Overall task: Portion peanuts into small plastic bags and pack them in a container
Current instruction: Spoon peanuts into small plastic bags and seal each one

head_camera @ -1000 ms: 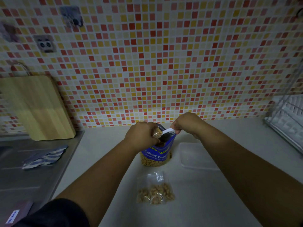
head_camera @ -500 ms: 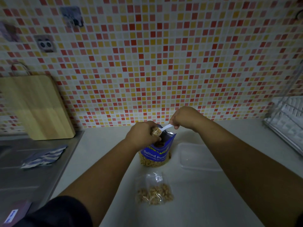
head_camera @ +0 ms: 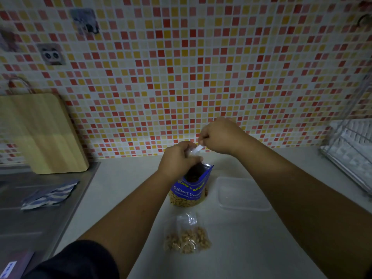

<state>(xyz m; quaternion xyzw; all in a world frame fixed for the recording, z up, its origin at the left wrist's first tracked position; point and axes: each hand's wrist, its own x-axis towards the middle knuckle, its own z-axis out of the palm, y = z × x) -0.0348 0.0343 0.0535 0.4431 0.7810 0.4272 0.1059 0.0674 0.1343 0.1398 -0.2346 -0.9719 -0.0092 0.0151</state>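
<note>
A blue pouch of salted peanuts stands open in the middle of the counter. Just above its mouth, my left hand grips a small clear plastic bag, most of it hidden by the fingers. My right hand pinches the handle of a white spoon, whose bowl end points into that small bag. A filled small bag of peanuts lies flat on the counter in front of the pouch. A clear plastic container sits to the right of the pouch.
A wooden cutting board leans against the tiled wall at the left. A striped cloth lies on the steel sink drainboard. A wire dish rack stands at the far right.
My right hand lifted the spoon out of the blue pouch and up to the small bag in my left hand. Both hands rose slightly.
</note>
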